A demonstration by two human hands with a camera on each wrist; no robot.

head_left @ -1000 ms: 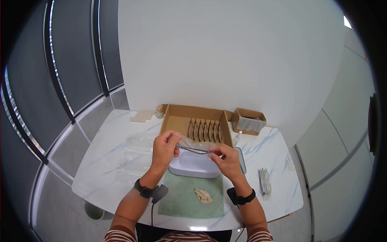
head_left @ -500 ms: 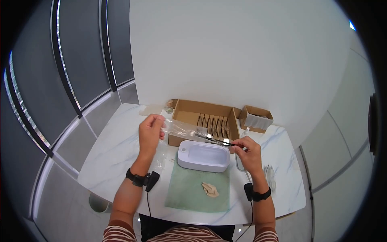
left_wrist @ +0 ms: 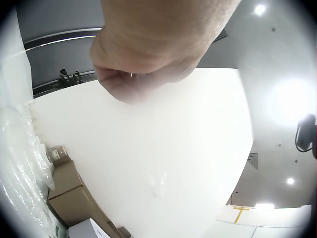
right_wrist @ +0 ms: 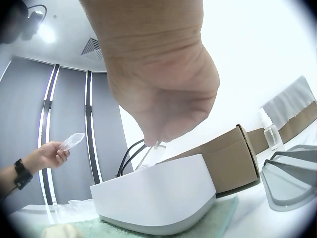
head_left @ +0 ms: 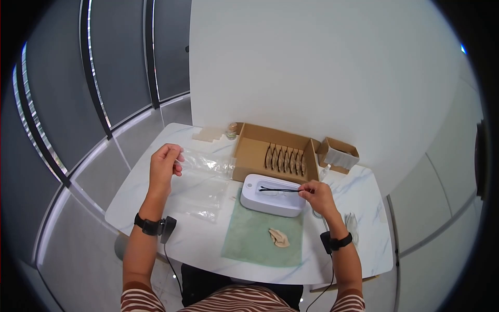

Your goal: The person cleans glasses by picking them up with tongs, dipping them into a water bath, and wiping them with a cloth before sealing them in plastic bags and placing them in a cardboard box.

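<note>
Pinched between thumb and fingers of my left hand point(head_left: 165, 164) is a clear plastic bag point(head_left: 210, 162), stretching rightward above the table's left side. My right hand point(head_left: 318, 197) pinches a pair of eyeglasses point(head_left: 278, 190) with thin black temples. The glasses lie across the open top of a white, rounded cleaner tub point(head_left: 271, 207), their temples pointing left. In the right wrist view the dark temples point(right_wrist: 130, 152) stick out beyond the fingertips, over the tub's rim. The left wrist view shows that hand's curled fingers, with the bag mostly out of sight.
Under the tub is a green cloth point(head_left: 260, 239) bearing a crumpled beige cloth point(head_left: 279, 237). Behind stands a cardboard box point(head_left: 252, 148) with a row of upright brown pieces. More clear bags point(head_left: 200, 200) lie left. A spray bottle point(right_wrist: 272, 134) and a smaller box point(head_left: 338, 156) are at back right.
The eyeglasses have come out of the plastic bag. My left hand has moved left with the bag, while my right hand has brought the glasses over the white tub.
</note>
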